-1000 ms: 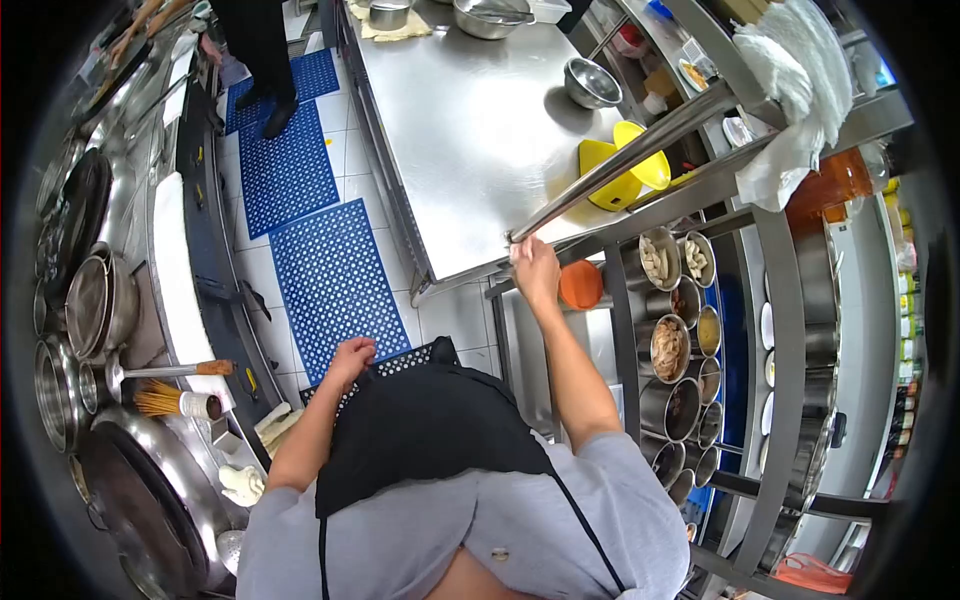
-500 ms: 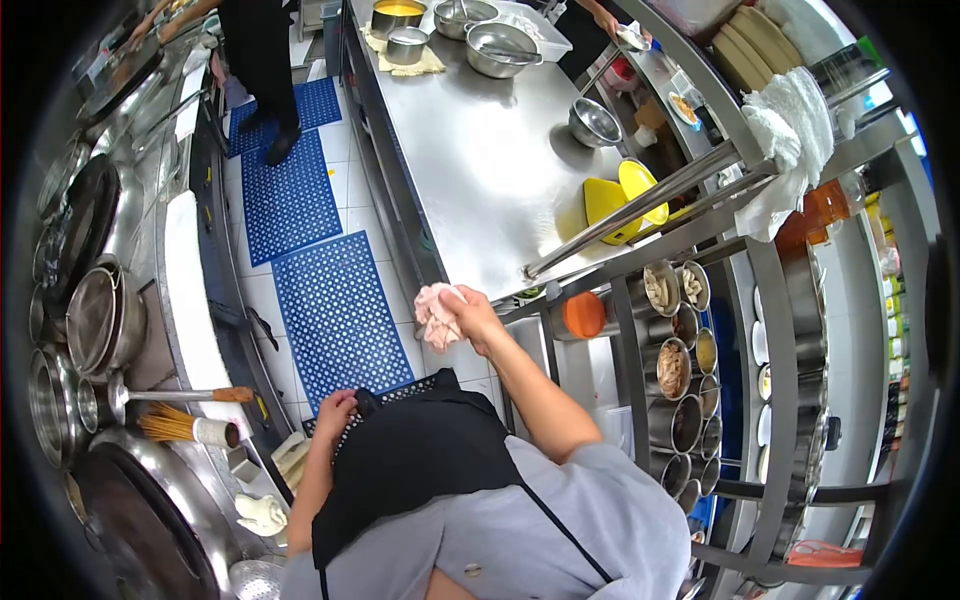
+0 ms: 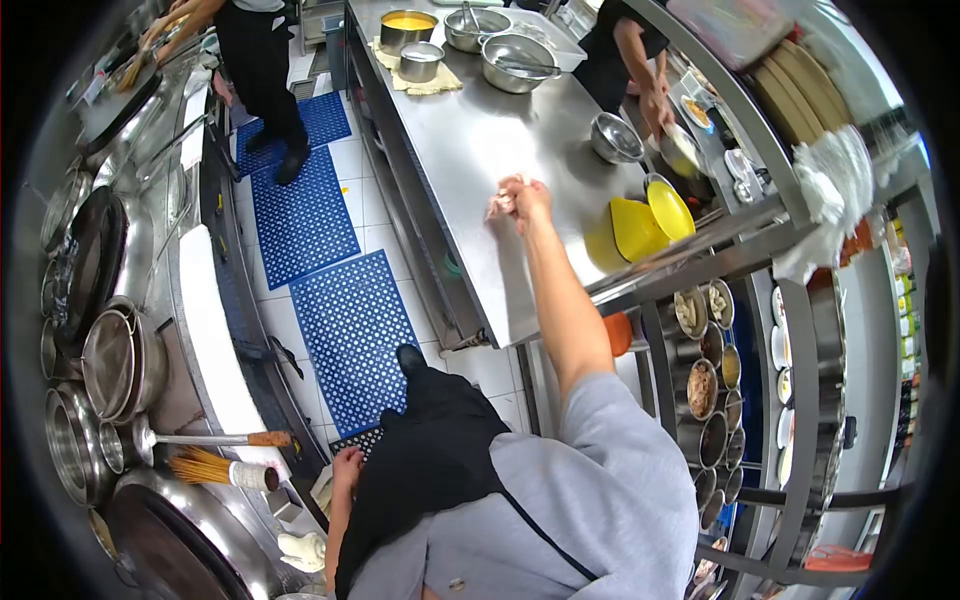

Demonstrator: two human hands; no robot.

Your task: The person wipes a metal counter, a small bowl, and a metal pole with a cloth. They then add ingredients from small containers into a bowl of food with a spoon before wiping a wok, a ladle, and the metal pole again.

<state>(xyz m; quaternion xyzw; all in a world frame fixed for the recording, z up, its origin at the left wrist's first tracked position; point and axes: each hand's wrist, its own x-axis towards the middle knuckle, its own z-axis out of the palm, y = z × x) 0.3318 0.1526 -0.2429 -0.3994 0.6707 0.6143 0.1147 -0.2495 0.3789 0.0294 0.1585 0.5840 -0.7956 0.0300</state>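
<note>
On my head feed, my right hand (image 3: pixel 532 203) is out over the stainless-steel table (image 3: pixel 470 150), its fingers closed around a crumpled pink cloth (image 3: pixel 504 199). The cloth bunches out past the fingertips on the side away from the yellow container (image 3: pixel 634 230); I can't tell whether it touches the steel. My left hand (image 3: pixel 347 466) is low beside the black apron (image 3: pixel 420 450), too small for me to read its fingers.

Counter (image 3: pixel 460 135) open mid-span — steel bowls (image 3: pixel 513 78) block beyond.
</note>
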